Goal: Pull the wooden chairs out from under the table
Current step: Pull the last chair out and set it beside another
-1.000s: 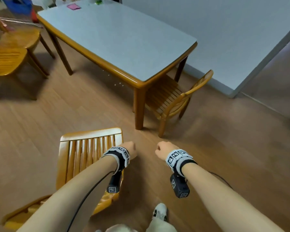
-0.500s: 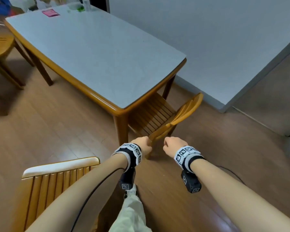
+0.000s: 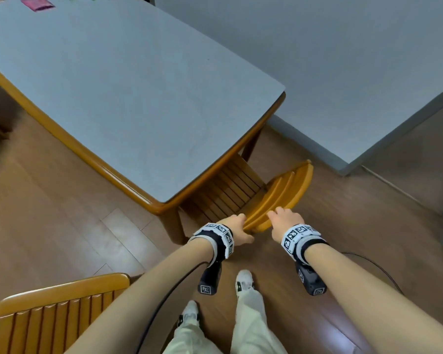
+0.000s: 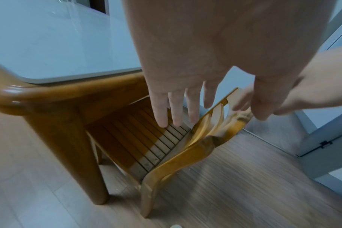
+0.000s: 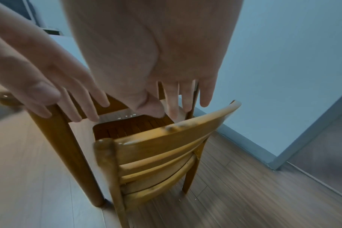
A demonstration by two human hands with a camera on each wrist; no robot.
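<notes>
A wooden chair [image 3: 279,198] stands tucked under the near right end of the grey-topped table [image 3: 128,98], its slatted seat [image 4: 146,138] partly beneath the tabletop. My left hand [image 3: 237,227] and right hand [image 3: 281,221] are side by side over the near end of the curved top rail [image 5: 176,134]. In both wrist views the fingers [image 4: 176,108] [image 5: 185,95] are straight and spread just above the backrest. Neither hand is curled round the rail, and I cannot tell whether they touch it.
A second wooden chair [image 3: 56,315] stands away from the table at my lower left. The table leg [image 4: 68,154] is just left of the tucked chair. A grey wall [image 3: 343,72] and its skirting run close behind. My feet [image 3: 243,282] are on the wood floor.
I have come closer to the chair at the table's end. Both hands went from curled fists to spread fingers and moved forward over its backrest. The other chair dropped to the lower left.
</notes>
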